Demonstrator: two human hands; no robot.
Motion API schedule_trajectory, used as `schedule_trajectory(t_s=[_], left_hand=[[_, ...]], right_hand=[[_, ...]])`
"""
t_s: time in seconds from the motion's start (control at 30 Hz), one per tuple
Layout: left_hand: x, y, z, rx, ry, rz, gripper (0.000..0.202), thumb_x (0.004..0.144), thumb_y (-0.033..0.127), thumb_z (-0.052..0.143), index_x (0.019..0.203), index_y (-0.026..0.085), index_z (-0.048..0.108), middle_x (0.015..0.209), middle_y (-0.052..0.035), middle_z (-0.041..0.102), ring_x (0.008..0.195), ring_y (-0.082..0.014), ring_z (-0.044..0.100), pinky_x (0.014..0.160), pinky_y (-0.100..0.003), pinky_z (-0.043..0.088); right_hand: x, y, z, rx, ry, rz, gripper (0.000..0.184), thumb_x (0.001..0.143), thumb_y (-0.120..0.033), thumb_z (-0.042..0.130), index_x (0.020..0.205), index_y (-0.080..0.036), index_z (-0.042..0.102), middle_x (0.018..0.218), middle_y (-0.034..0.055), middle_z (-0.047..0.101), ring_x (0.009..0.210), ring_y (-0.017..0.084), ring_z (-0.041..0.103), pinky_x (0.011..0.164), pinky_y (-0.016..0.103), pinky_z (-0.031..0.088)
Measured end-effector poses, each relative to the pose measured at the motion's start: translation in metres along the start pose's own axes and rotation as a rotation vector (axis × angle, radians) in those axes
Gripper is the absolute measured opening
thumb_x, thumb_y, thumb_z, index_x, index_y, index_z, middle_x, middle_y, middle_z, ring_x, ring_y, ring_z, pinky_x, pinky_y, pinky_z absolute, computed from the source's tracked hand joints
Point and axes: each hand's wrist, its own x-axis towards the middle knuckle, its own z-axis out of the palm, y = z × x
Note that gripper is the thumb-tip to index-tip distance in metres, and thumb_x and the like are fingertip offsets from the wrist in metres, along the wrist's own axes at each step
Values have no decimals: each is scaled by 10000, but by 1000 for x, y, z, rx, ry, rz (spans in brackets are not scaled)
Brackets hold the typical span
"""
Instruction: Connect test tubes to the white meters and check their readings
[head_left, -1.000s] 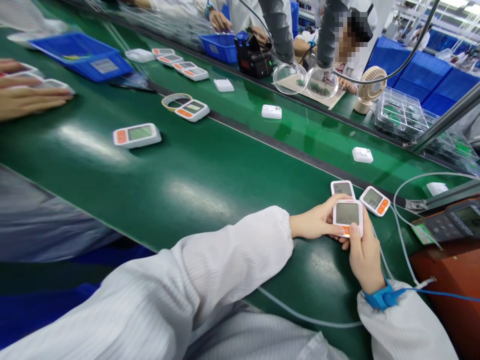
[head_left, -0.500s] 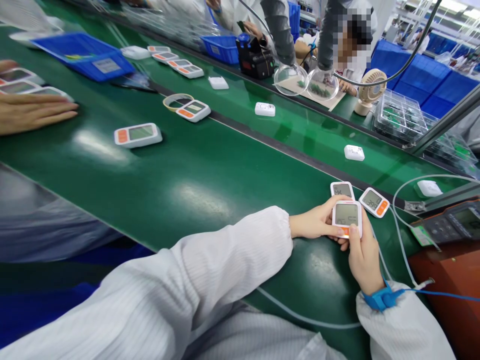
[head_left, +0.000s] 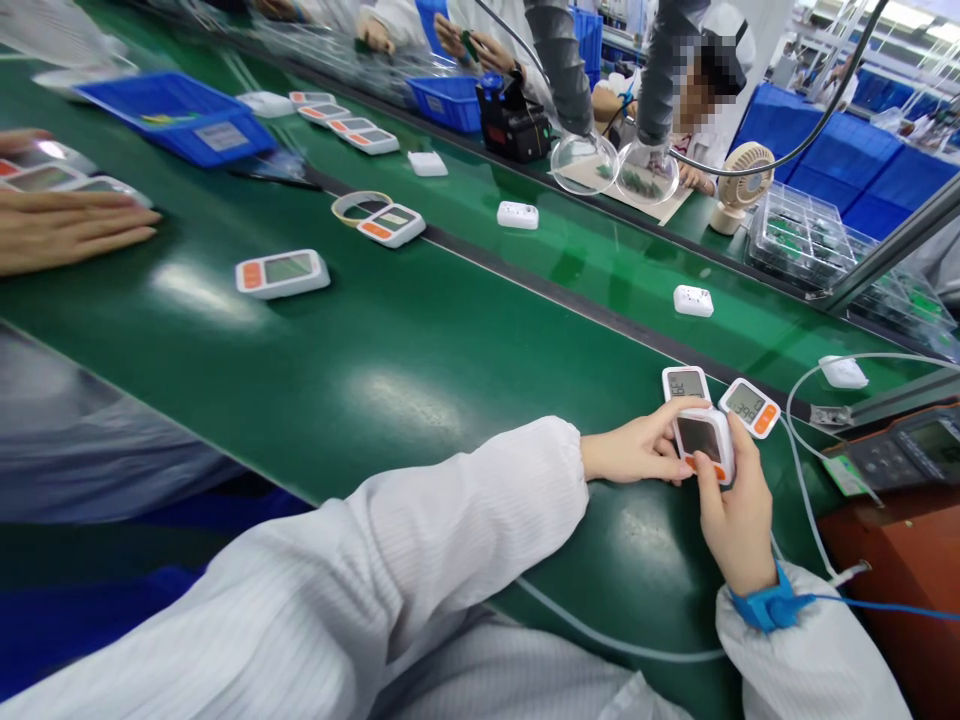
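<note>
The left hand (head_left: 637, 447) and the right hand (head_left: 739, 510) both grip a small white gadget (head_left: 703, 443), which sits between them over the smooth, shiny green worktop (head_left: 480, 350). It is a square with round corners, a flat dark screen (head_left: 697, 436) and orange buttons (head_left: 718, 470). The left sleeve (head_left: 480, 510) is white, thin and stripy.

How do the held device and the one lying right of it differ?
Left hand and right hand grip the held device; the lying device rests on the green table. The held device's screen looks dark; the lying device's shows digits. Both have white casings and orange buttons.
</note>
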Motion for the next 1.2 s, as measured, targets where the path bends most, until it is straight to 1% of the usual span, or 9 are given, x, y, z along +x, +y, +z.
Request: schedule_trajectory(t_s=[0.1, 0.23, 0.47, 0.63, 0.77, 0.9, 1.03, 1.13, 1.2], left_hand=[[1, 1, 2, 54, 60, -28, 836, 783, 242, 722, 1485, 325, 277, 1134, -84, 609, 743, -114, 656, 742, -314, 537], [3, -1, 7, 85, 148, -43, 708, 794, 238, 677, 1437, 264, 382, 1006, -58, 634, 702, -119, 647, 689, -302, 537], [4, 2, 7, 269, 476, 74, 159, 817, 220, 587, 968, 171, 587, 597, 46, 564, 566, -107, 578, 610, -240, 464], [4, 7, 4, 307, 603, 129, 66, 815, 225, 569, 842, 169, 593, 565, 45, 553, 524, -93, 545, 562, -219, 430], [7, 15, 1, 269, 637, 151, 94, 787, 243, 604, 835, 163, 598, 566, 40, 559, 517, -92, 542, 560, -222, 440], [-2, 38, -8, 203, 662, 146, 191, 797, 330, 608, 890, 164, 604, 636, 9, 608, 580, -118, 584, 602, -254, 481], [-30, 56, -40, 601, 880, 200, 269, 828, 394, 570, 987, 184, 626, 914, -60, 683, 859, -193, 645, 803, -337, 517], [-64, 64, -90, 1102, 937, 109, 299, 830, 402, 541, 1034, 209, 642, 1170, -86, 637, 1145, -261, 563, 1021, -423, 435], [-94, 73, -130, 1325, 1067, -40, 339, 820, 402, 552, 1079, 202, 643, 1326, -113, 538, 1287, -302, 448, 1092, -461, 356]], right_hand=[[5, 0, -11, -193, 59, -148, 381, 1016, -248, 445, 1386, -164, 484, 1239, 134, 624, 1097, 279, 586, 916, 401, 466], [12, 1, -26, -545, 129, -97, 342, 1012, -217, 412, 1302, -136, 574, 1096, 139, 675, 1046, 334, 575, 865, 436, 417], [8, 10, -25, -578, -112, 48, 342, 993, -410, 462, 1113, -141, 634, 807, 89, 673, 701, 256, 613, 623, 331, 379], [10, 14, -26, -720, -155, 46, 313, 988, -360, 476, 1135, -121, 615, 844, 108, 663, 751, 275, 603, 623, 336, 370], [8, 0, -24, -528, -117, -76, 298, 999, -356, 460, 1136, -133, 602, 1018, 148, 642, 914, 307, 586, 728, 379, 431], [-18, -35, -7, -56, -491, -217, 167, 990, -339, 560, 1045, -190, 611, 960, 64, 644, 866, 223, 602, 775, 342, 465], [-43, -64, 11, 130, -818, -371, 418, 797, -478, 814, 1060, -221, 615, 1087, 12, 628, 980, 214, 560, 840, 354, 450], [-48, -69, 15, 165, -904, -430, 264, 832, -384, 802, 964, -236, 628, 1078, -31, 630, 987, 181, 545, 863, 349, 406], [-46, -67, 14, 184, -945, -430, 162, 847, -278, 773, 855, -220, 622, 1009, -44, 640, 961, 165, 545, 851, 337, 385]])
